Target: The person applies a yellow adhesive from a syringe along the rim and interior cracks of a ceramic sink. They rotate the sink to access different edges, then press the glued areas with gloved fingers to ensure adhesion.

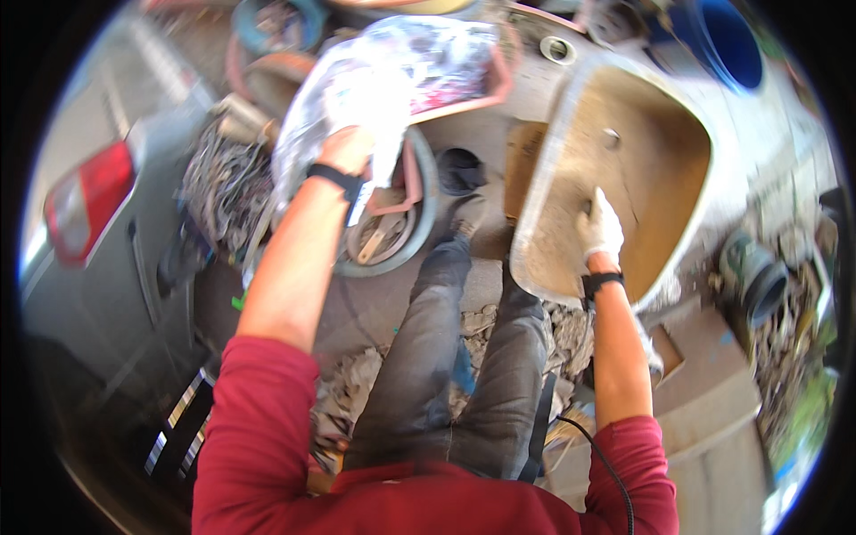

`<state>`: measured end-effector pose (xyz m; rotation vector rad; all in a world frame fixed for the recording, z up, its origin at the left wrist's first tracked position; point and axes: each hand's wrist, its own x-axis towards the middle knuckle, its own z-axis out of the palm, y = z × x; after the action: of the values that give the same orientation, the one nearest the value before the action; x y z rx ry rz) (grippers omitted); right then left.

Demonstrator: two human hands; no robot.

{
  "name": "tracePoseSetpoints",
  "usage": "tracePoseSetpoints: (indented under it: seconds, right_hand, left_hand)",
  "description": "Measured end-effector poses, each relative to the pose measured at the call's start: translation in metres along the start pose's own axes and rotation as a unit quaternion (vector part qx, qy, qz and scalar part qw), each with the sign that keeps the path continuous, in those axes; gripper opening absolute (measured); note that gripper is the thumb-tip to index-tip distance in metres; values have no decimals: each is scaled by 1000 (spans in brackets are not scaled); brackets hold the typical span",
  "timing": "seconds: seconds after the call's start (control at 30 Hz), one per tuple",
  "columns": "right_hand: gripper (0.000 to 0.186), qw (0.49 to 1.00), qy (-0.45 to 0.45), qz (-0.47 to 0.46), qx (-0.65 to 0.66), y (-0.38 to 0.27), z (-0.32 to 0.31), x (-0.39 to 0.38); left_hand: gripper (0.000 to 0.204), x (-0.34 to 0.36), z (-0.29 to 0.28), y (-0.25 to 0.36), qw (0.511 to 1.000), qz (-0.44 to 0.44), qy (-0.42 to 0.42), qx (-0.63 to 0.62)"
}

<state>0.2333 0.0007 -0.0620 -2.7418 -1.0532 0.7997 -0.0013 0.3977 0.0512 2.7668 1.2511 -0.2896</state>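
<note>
My left hand (366, 98), in a white glove, is at the clear plastic bag (450, 49) at the upper middle, which seems bunched in its grip. Glare and motion blur its fingers. Part of the bag lies over a pink rectangular planter (497, 80), and something red shows through it. My right hand (601, 228), also in a white glove, is over the inside of a large brown-stained tub (660, 152) with a pale rim. One finger stretches upward, apart from the others, and I see no object held. Whether this hand touches the tub I cannot tell.
Below the bag stands a round grey-blue tub (428, 201) with pink pieces inside. To the left are a tangled bundle of strands (227, 192) and a vehicle's red tail light (89, 203). A blue barrel (727, 45) stands far right; rubble (571, 339) lies by my legs.
</note>
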Motion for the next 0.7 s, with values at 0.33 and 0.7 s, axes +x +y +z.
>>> tracePoseSetpoints:
  seconds: [0.33, 0.7]
  right_hand:
    - [42, 986, -160, -18, 52, -28, 10, -21]
    - [73, 864, -25, -42, 501, -66, -84, -153]
  left_hand:
    - [50, 14, -8, -72, 994, -56, -16, -93]
    - [32, -160, -146, 78, 973, 122, 66, -183]
